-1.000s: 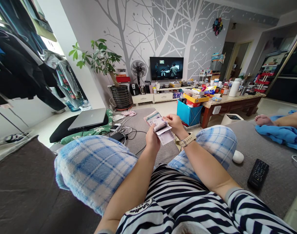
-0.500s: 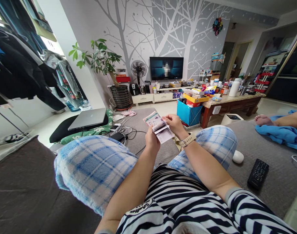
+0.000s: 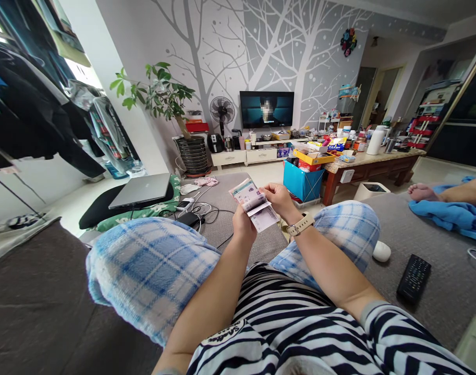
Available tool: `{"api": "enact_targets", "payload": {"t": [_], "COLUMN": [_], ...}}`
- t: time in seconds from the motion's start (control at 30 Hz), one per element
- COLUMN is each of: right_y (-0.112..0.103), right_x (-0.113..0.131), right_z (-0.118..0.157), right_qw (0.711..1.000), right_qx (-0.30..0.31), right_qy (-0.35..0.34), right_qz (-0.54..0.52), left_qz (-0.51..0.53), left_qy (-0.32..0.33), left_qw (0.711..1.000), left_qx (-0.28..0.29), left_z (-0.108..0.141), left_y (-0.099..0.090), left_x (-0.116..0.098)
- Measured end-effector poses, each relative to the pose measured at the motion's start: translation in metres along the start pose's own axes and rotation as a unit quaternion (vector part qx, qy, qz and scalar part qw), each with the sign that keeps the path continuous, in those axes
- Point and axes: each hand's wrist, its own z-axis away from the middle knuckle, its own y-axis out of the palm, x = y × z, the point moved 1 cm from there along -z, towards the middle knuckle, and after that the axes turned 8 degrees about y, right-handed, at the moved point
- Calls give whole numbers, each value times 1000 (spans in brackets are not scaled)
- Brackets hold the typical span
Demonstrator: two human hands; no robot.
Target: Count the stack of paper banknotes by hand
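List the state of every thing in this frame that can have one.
Stack of paper banknotes: fanned, held in both hands.
Left hand: gripping the stack from below.
Right hand: pinching the top notes.
Grey laptop: lid closed.
Flat-screen television: on.
Black standing fan: cannot tell if running.
Black remote control: lying on the sofa.

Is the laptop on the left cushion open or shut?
Shut: the laptop lies flat with its lid down on the dark cushion; no screen or keyboard shows.
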Motion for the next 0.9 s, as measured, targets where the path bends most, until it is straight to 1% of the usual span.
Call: {"api": "enact_targets", "payload": {"t": [0.17, 0.33, 0.47, 0.53, 0.63, 0.77, 0.9], "right_y": [0, 1, 2, 2, 1, 1, 0], "right_x": [1, 2, 4, 3, -1, -11, -14], "right_z": [1, 2, 3, 3, 1, -3, -4], "right_qw": [1000, 1000, 998, 998, 999, 998, 999], "right_qx": [5, 12, 26, 30, 22, 12, 2], "right_qy": [7, 6, 28, 30, 28, 37, 38], "right_qz": [5, -17, -41, -42, -31, -41, -7], "left_qz": [2, -6, -5, 0, -4, -33, -38], "left_qy": [2, 2, -10, -10, -4, 5, 14], "left_qw": [1000, 1000, 999, 999, 999, 998, 999], "left_qx": [-13, -10, -39, -44, -40, -48, -32], "left_z": [1, 2, 0, 0, 1, -1, -5], "left_y": [0, 2, 1, 1, -1, -6, -10], "left_x": [-1, -3, -3, -3, -3, -1, 1]}}
